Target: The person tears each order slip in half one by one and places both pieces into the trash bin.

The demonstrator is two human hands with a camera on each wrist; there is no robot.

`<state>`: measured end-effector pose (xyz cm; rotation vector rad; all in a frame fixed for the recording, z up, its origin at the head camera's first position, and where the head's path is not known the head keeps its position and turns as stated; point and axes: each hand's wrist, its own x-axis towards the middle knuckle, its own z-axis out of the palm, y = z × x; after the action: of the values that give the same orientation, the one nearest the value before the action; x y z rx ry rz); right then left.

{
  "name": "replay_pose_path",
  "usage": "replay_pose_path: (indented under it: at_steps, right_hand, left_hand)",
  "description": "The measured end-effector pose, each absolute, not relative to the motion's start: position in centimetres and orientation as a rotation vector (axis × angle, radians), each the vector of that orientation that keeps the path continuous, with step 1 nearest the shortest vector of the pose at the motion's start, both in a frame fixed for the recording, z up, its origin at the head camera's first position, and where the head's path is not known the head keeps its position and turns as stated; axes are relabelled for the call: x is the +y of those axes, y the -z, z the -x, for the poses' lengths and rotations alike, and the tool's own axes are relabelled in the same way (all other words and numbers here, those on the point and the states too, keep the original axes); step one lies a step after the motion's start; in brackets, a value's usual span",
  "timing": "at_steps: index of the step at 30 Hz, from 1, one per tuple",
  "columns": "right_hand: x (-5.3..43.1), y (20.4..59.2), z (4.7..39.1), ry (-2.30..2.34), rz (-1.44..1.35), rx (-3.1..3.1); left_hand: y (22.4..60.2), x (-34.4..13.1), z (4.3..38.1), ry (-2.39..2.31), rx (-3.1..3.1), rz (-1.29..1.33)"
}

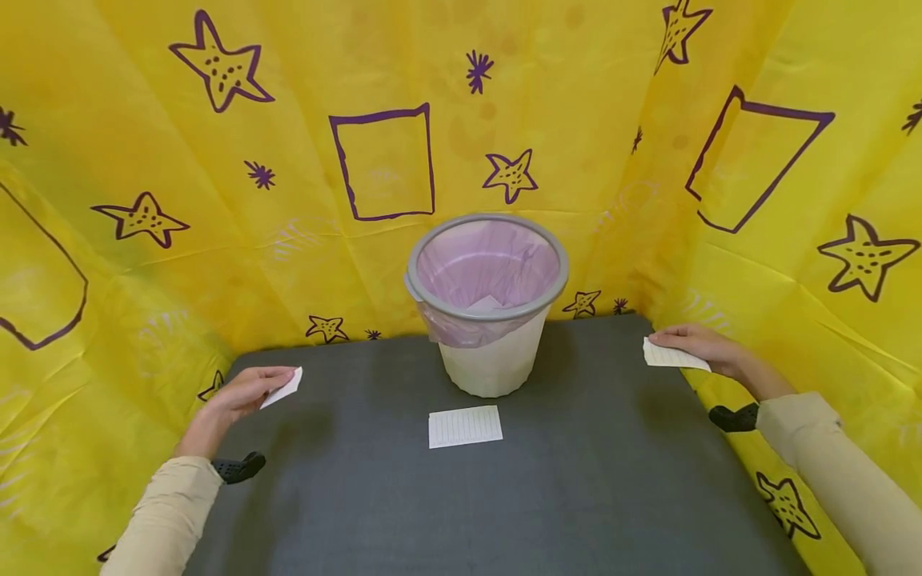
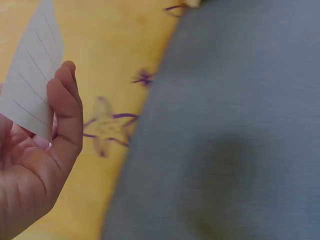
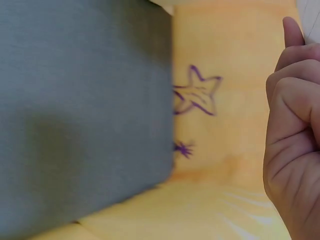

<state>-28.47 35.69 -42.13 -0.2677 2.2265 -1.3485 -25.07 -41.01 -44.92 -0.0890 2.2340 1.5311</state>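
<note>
My left hand [image 1: 245,390] pinches a small lined paper card [image 1: 282,388] above the table's left side; in the left wrist view the card [image 2: 35,75] stands between thumb and fingers. Out to the right, my right hand [image 1: 702,349] pinches another lined card [image 1: 673,354], of which only a corner [image 3: 311,22] shows in the right wrist view. A third lined card [image 1: 465,426] lies flat on the table between the hands. Behind it stands a white bin [image 1: 493,364] with a grey rim and a pinkish liner, and a white piece of paper [image 1: 486,304] shows inside.
The dark grey table [image 1: 461,512] runs back to a yellow cloth [image 1: 288,144] with purple stars and shapes, which hangs behind and along both sides. Black straps with small devices [image 1: 241,467] sit at both wrists.
</note>
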Motion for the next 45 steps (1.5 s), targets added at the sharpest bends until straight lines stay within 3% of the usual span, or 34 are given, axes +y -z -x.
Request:
replay_pose_path:
  at_steps: [7, 13, 17, 22, 27, 33, 40, 45]
  right_hand:
    - [34.7, 36.2, 30.7, 1.362, 0.255, 2.299]
    - [29.3, 31.6, 33.5, 1.376, 0.312, 2.376]
    - [24.4, 30.3, 35.2, 1.359, 0.375, 2.403]
    - [19.2, 30.2, 36.6, 1.370, 0.413, 2.343]
    - [16.1, 30.5, 37.1, 1.319, 0.459, 2.354]
    - [14.0, 30.7, 37.4, 1.234, 0.546, 2.456]
    - [11.6, 31.0, 37.2, 0.736, 0.868, 3.028]
    - [11.2, 30.8, 36.9, 0.548, 0.831, 3.110]
  left_hand:
    - [37.7, -38.9, 29.3, -1.621, 2.197, 0.003]
    - [31.6, -30.8, 32.7, -1.534, 2.270, -0.119]
    - [29.4, -24.0, 34.3, -1.520, 2.300, -0.224]
    - [28.7, -16.9, 35.7, -1.491, 2.324, -0.319]
    - [28.9, -13.0, 36.2, -1.418, 2.403, -0.369]
    - [29.4, -11.2, 36.3, -1.336, 2.489, -0.420]
    - [29.9, -10.3, 35.9, -0.891, 2.869, -0.562]
    - [30.3, -10.0, 36.1, -0.742, 2.978, -0.525]
